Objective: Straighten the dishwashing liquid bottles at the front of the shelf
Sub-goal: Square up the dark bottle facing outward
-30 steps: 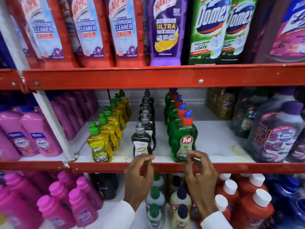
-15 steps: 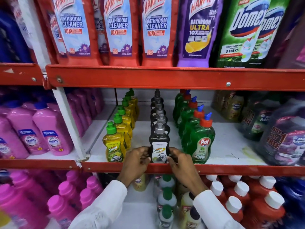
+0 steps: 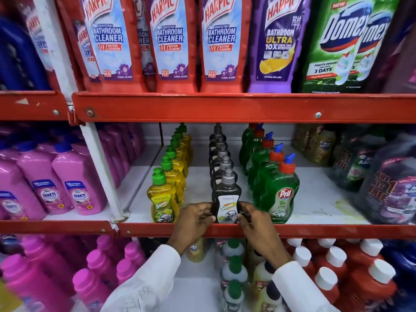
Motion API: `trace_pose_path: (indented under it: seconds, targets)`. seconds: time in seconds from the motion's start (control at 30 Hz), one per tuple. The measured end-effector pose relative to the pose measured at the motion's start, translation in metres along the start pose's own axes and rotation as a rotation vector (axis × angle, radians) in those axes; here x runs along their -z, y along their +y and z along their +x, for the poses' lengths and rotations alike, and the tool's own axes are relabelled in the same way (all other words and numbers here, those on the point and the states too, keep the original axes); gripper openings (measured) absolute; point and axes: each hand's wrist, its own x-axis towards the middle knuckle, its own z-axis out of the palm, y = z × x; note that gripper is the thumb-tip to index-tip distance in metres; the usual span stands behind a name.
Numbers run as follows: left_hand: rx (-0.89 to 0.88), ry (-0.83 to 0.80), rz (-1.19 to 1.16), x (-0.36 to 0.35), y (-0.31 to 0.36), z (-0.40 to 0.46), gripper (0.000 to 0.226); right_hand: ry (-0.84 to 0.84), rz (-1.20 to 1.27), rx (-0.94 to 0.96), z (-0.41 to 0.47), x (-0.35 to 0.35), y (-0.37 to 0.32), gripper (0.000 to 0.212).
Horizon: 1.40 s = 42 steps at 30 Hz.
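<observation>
Three rows of dishwashing liquid stand on the middle shelf (image 3: 315,230). At the front edge are a yellow Super bottle (image 3: 162,199) with a green cap, a black Super bottle (image 3: 227,199) with a grey cap, and a green Pril bottle (image 3: 281,194) with an orange cap. My left hand (image 3: 193,221) and my right hand (image 3: 256,224) grip the black bottle's base from both sides, fingertips on its lower edges. The bottle stands upright with its label facing me.
Pink Shakti bottles (image 3: 76,190) fill the left bay behind a white upright post (image 3: 99,167). Dark large jugs (image 3: 389,190) stand at the right. Harpic and Domex bottles line the shelf above. More capped bottles fill the shelf below my wrists.
Both hands rose from the shelf's red front edge and closed on the black bottle's base. The bottle now sits nearer the front edge.
</observation>
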Motion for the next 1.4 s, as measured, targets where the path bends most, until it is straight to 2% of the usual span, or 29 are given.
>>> trace_pose_path:
  seconds: [0.13,0.2,0.27,0.33,0.43,0.5,0.6,0.67,0.73,0.83,1.0,1.17,1.4]
  targets:
    - [-0.027,-0.031,-0.045,0.004,0.005,-0.004,0.040,0.031,0.054,-0.026,-0.003,-0.002,-0.002,0.040]
    - [-0.068,-0.016,-0.104,0.009,0.005,-0.015,0.040,0.182,0.147,-0.068,-0.010,-0.007,-0.007,0.037]
    - [-0.116,0.111,-0.109,0.016,0.004,-0.034,0.031,0.441,0.224,-0.056,-0.023,-0.012,-0.011,0.027]
    - [-0.154,0.330,-0.102,0.033,-0.002,-0.055,0.022,0.594,0.257,0.023,-0.036,-0.024,-0.025,0.024]
    - [-0.105,0.612,-0.152,0.067,-0.020,-0.070,0.018,0.525,0.300,0.163,-0.038,-0.051,-0.052,0.028]
    - [-0.033,0.671,-0.157,0.088,-0.038,-0.066,0.018,0.386,0.291,0.227,-0.028,-0.071,-0.070,0.029]
    - [0.058,0.522,-0.132,0.102,-0.059,-0.056,0.033,0.203,0.277,0.223,-0.004,-0.093,-0.087,0.034]
    - [0.050,0.400,-0.071,0.104,-0.070,-0.050,0.039,0.103,0.193,0.235,0.012,-0.101,-0.091,0.040]
    - [0.010,0.324,0.009,0.105,-0.073,-0.044,0.038,0.021,0.103,0.249,0.024,-0.104,-0.089,0.040]
    - [-0.032,0.252,-0.010,0.110,-0.074,-0.036,0.032,-0.060,0.085,0.244,0.031,-0.107,-0.085,0.035]
    - [-0.054,0.179,-0.068,0.113,-0.085,-0.028,0.034,-0.064,0.154,0.172,0.032,-0.109,-0.082,0.034]
    - [-0.065,0.100,-0.150,0.115,-0.085,-0.025,0.049,-0.056,0.174,0.112,0.032,-0.112,-0.080,0.030]
    - [-0.087,0.091,-0.166,0.111,-0.088,-0.024,0.043,-0.031,0.158,0.087,0.029,-0.111,-0.080,0.027]
